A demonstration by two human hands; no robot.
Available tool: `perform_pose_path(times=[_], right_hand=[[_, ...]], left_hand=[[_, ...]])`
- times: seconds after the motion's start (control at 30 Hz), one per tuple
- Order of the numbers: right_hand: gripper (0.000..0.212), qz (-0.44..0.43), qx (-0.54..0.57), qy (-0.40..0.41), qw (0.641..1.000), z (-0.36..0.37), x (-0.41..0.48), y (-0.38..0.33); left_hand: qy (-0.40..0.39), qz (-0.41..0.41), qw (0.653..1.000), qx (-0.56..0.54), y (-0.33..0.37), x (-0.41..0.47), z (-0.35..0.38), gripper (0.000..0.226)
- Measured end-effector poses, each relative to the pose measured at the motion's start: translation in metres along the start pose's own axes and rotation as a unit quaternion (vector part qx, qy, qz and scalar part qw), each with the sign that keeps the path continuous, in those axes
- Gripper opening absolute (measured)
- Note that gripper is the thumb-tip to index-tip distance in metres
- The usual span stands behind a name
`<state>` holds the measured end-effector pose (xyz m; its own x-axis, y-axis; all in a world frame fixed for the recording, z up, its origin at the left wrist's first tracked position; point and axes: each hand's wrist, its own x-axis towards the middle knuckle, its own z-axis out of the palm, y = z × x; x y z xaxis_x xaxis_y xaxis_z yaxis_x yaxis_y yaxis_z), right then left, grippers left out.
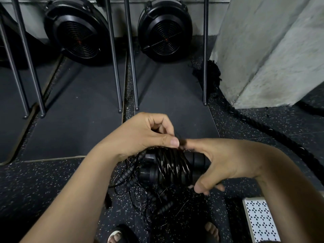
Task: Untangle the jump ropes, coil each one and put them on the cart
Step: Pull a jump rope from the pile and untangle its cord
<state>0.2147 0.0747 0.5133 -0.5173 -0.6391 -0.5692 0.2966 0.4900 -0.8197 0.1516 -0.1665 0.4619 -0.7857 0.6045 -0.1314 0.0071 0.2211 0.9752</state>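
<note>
A bundle of black jump ropes [168, 165] hangs between my hands above the speckled floor, thin glossy cord wound around two black handles [149, 171]. My right hand [215, 165] grips the handles from the right, fingers curled under them. My left hand [145, 134] pinches a strand of cord at the top of the bundle between thumb and fingers. Loose cord and ribbed black handle sleeves [128, 174] dangle below into a tangle [157, 204] near my feet.
Two black fan-wheel machines [164, 30] stand at the back with metal rails [131, 55] over dark mats. A concrete pillar [270, 50] rises at the right, a thick black battle rope [273, 130] curving past it. A perforated white platform [261, 220] sits at lower right.
</note>
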Motion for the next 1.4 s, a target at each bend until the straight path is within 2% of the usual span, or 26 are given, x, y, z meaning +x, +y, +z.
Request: perform_pose_path(times=[0.13,0.2,0.23,0.3,0.37,0.5,0.67,0.77,0.87,1.0,1.13,1.23,1.4], right_hand=[[0.081,-0.079,0.085,0.013,0.993,0.000,-0.009,-0.005],[0.069,-0.128,0.109,-0.002,0.986,-0.005,-0.007,-0.001],[0.067,-0.147,0.124,0.001,0.981,-0.006,-0.006,0.000],[0.066,-0.169,0.150,0.047,0.973,-0.009,-0.002,0.000],[0.066,-0.191,0.167,0.107,0.961,-0.011,0.001,0.000],[0.061,-0.194,0.187,0.231,0.935,-0.014,0.008,0.002],[0.062,-0.120,0.133,0.403,0.898,-0.023,0.020,0.020],[0.059,-0.043,0.044,0.431,0.900,-0.028,0.021,0.029],[0.053,0.030,-0.058,0.387,0.920,-0.029,0.023,0.036],[0.051,0.101,-0.129,0.283,0.945,-0.021,0.031,0.036],[0.059,0.131,-0.189,0.141,0.963,-0.007,0.036,0.027],[0.073,0.133,-0.238,0.075,0.959,0.001,0.029,0.014],[0.088,0.044,-0.154,-0.002,0.987,0.006,0.015,0.002]], left_hand=[[-0.005,-0.009,0.996,-0.089,0.007,0.005,0.003,0.022],[0.033,-0.044,0.990,-0.127,0.015,0.012,0.013,0.036],[0.060,-0.021,0.987,-0.149,0.015,0.013,0.018,0.043],[0.101,0.028,0.984,-0.146,0.010,0.012,0.028,0.041],[0.115,-0.011,0.988,-0.105,0.000,0.010,0.030,0.054],[0.075,-0.052,0.996,0.020,-0.003,0.015,0.037,0.046],[0.036,-0.036,0.973,0.227,-0.005,0.017,0.051,0.032],[0.007,-0.060,0.948,0.311,-0.010,0.018,0.051,0.031],[-0.019,-0.046,0.936,0.350,-0.004,0.015,0.045,0.030],[0.000,-0.039,0.942,0.333,0.004,0.010,0.034,0.016],[0.013,-0.040,0.959,0.279,0.011,0.008,0.028,0.026],[-0.017,-0.030,0.979,0.200,0.011,0.008,0.022,0.030],[-0.070,-0.030,0.997,0.029,0.006,0.004,0.009,0.031]])
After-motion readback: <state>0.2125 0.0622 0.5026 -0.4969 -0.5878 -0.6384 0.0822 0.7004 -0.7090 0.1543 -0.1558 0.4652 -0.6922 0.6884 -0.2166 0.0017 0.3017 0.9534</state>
